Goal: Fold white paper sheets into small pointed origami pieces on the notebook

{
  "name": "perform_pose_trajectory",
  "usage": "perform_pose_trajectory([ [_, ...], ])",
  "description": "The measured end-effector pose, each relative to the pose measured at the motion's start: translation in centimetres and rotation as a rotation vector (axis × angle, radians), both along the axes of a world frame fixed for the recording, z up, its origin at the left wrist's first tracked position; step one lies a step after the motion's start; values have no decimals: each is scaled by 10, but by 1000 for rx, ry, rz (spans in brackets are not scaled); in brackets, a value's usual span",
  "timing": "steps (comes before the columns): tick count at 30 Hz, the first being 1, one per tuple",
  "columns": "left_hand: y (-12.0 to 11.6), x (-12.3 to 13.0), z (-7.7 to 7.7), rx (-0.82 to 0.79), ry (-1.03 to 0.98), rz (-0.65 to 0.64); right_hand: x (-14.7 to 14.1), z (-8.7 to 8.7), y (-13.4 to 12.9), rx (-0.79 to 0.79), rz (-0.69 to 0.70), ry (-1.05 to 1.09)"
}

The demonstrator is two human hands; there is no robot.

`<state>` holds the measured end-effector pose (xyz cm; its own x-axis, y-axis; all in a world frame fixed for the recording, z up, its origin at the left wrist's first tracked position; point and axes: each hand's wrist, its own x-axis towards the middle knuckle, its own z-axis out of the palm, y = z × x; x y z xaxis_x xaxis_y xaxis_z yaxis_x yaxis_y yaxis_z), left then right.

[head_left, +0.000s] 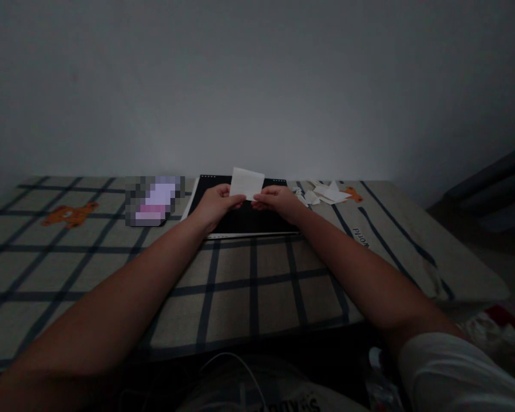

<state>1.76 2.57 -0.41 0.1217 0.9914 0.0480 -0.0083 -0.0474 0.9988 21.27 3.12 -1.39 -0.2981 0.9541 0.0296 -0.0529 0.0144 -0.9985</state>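
A small white piece of paper (247, 183) is held up between both hands, above a black sheet or folder (249, 220) with small holes along its edge. My left hand (217, 205) pinches the paper's lower left corner between thumb and fingers. At the lower right corner, my right hand (278, 201) pinches it in the same way. The two thumbs lie close together along the bottom edge. White pages show from under the black sheet at its left and front edges.
A pile of torn white paper pieces (328, 193) lies right of the black sheet. Left of it is a phone (157, 200), blurred by pixels. A checked cloth (232, 286) covers the table, with a wall behind. A clear bottle (381, 386) stands below the front edge.
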Motion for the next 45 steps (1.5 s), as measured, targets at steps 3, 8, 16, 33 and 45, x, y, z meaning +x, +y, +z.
perform_pose_trajectory([
  [3,2,-2,0,-1,32,6,3,2,4,37,-49,32],
  [8,1,-2,3,-60,55,-31,7,5,9,76,-154,97],
  [16,-2,-3,11,-136,58,-72,8,5,7,81,-141,113],
  [33,-2,-6,13,-262,54,-125,8,1,9,128,-95,130],
  [45,-1,-5,9,-263,93,-153,8,1,10,194,-183,-3],
])
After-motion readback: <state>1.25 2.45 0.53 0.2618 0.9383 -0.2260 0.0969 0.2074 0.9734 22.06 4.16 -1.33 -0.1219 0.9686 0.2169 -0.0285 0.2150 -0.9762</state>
